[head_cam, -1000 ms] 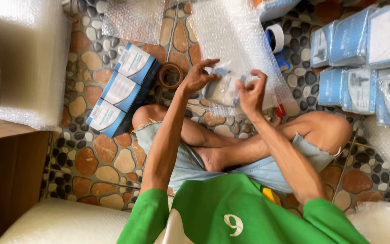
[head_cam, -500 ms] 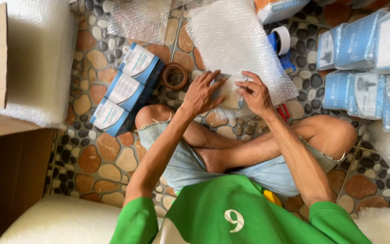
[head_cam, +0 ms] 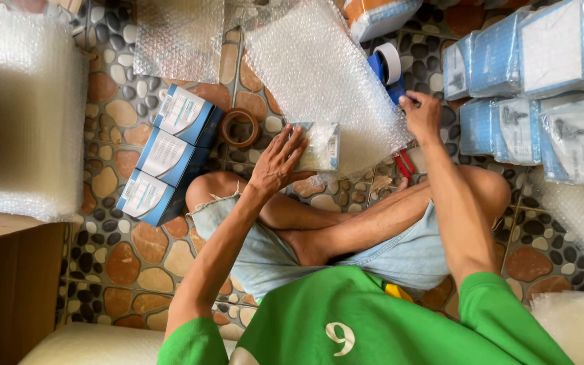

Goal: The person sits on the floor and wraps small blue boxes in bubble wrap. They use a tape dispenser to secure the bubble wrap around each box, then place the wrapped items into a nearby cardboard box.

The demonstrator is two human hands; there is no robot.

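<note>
Left hand (head_cam: 280, 162): I pressed it flat, fingers spread, on the wrapped box (head_cam: 319, 146).
Wrapped box: lay on the bubble-wrap sheet (head_cam: 319, 74), floor level.
Right hand (head_cam: 422, 116): I closed it around the blue tape dispenser (head_cam: 385, 71).

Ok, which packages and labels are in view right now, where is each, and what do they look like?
Small bubble-wrapped box: under the left hand, on the bubble-wrap sheet; pale label.
Three blue boxes with white labels: a row on the pebble floor, left of the knee.
Blue-and-white boxes in clear wrap: stacked at right.
Orange-and-white wrapped package: top edge.
Blue tape dispenser: by the right hand.
</note>
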